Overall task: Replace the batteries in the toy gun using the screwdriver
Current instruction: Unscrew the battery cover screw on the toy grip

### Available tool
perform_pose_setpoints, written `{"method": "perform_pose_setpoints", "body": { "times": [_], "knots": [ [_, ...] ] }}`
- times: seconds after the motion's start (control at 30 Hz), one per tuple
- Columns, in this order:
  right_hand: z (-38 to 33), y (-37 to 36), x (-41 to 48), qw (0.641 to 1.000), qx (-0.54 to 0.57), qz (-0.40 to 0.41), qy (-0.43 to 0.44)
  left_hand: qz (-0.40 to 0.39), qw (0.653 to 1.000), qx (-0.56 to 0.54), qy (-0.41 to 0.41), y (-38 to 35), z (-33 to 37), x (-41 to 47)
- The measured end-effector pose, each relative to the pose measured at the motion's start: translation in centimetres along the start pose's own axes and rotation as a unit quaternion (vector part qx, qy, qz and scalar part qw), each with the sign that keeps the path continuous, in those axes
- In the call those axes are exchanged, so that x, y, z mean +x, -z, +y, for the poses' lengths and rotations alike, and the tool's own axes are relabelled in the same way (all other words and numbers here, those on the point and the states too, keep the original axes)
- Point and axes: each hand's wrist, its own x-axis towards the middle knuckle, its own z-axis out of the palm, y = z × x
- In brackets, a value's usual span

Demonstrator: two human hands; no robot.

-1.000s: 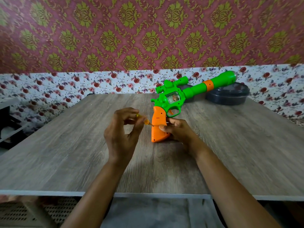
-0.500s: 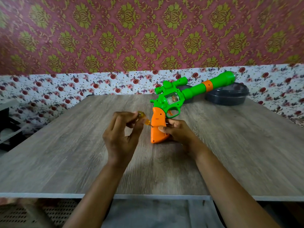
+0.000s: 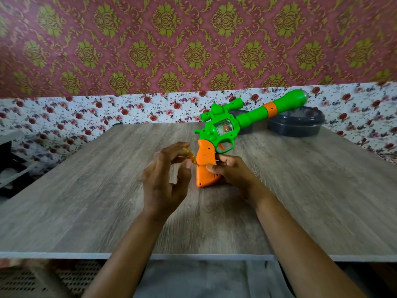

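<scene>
The toy gun (image 3: 225,130) has a green body, a long green barrel pointing up to the right, and an orange grip standing butt-down on the table. My right hand (image 3: 232,171) holds the orange grip from the right side, thumb across its face. My left hand (image 3: 165,177) pinches a small yellow-handled screwdriver (image 3: 191,155) between thumb and fingertips. Its tip meets the left edge of the grip. Most of the screwdriver is hidden by my fingers.
A grey wooden table (image 3: 86,201) carries everything. A dark round lidded container (image 3: 298,123) sits at the back right, behind the barrel. A black object (image 3: 10,168) stands off the table's left side. The table's front edge runs close to me.
My left hand has turned on the screwdriver at the grip's left edge, its fingers shifting. The gun has barely moved in my right hand.
</scene>
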Motion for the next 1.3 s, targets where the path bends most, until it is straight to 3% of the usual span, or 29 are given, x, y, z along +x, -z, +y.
{"method": "perform_pose_setpoints", "body": {
  "times": [0.5,0.93,1.1,1.3],
  "knots": [
    [-0.19,-0.04,0.12,1.0,-0.009,0.004,-0.009,0.04,0.998,0.035,-0.023,-0.03,-0.66,0.17],
    [0.0,0.03,0.18,1.0,-0.016,0.007,-0.021,0.042,0.998,0.039,-0.001,-0.05,-0.72,0.13],
    [0.12,0.0,0.32,0.999,-0.022,0.015,-0.021,0.07,0.996,0.003,0.056,-0.02,-0.63,0.12],
    [-0.02,-0.03,0.24,0.999,-0.027,0.017,-0.022,0.036,0.998,0.002,0.052,0.09,-0.11,0.27]
  ]
}}
